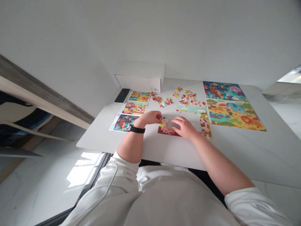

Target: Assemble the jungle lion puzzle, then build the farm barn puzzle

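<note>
My left hand (153, 117), with a black band at the wrist, is closed on a small reddish puzzle piece (159, 116) at its fingertips. Right below those fingers lies a small joined puzzle section (167, 130) showing a pink animal on brown ground. My right hand (184, 126) rests at the right side of this section, its thumb and fingers apart and holding nothing I can see. Farther back, a pale blue joined strip (191, 109) meets a vertical strip (206, 127) at the right. Part of the pink-animal section is hidden by my right hand.
Loose puzzle pieces (188, 96) are scattered at the back middle. A picture sheet (134, 108) and a phone (122, 95) lie left, before a white box (141, 78). Two finished puzzles, one dark blue (223, 91) and one yellow (235, 115), lie right on the white table (270, 150).
</note>
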Demonstrator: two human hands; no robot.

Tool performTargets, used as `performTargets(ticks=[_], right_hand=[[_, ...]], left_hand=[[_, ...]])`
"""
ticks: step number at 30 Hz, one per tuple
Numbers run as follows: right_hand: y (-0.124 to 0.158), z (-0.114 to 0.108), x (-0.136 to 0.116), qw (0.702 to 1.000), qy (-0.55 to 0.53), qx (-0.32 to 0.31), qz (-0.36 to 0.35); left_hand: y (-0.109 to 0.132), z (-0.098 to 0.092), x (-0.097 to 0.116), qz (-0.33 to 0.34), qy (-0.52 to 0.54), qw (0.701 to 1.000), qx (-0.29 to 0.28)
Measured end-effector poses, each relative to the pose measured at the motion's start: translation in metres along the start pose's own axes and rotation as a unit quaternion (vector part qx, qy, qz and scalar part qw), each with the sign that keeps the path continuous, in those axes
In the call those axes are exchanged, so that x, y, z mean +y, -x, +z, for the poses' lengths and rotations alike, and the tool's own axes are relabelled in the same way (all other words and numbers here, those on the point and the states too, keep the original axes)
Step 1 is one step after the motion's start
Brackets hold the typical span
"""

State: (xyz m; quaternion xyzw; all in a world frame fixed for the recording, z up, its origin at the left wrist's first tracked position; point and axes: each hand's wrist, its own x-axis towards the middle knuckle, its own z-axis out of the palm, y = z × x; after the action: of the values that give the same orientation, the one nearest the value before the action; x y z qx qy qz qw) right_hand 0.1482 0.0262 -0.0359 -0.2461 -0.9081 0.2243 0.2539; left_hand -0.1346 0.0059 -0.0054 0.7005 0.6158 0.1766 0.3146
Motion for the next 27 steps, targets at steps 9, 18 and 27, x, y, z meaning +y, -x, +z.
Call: performTargets(ticks=[9, 18, 27], right_hand=[[-0.002, 0.008, -0.007, 0.998, 0.024, -0.028, -0.044], [-0.003, 0.012, -0.013, 0.997, 0.033, -0.031, -0.063], [-0.004, 0.016, -0.011, 0.995, 0.057, -0.057, -0.064]], left_hand=[[0.001, 0.007, 0.001, -0.016, -0.008, 1.0, 0.011], [0.001, 0.008, 0.002, 0.0, -0.015, 1.0, 0.015], [0.002, 0.014, 0.007, 0.019, -0.074, 0.997, 0.015]])
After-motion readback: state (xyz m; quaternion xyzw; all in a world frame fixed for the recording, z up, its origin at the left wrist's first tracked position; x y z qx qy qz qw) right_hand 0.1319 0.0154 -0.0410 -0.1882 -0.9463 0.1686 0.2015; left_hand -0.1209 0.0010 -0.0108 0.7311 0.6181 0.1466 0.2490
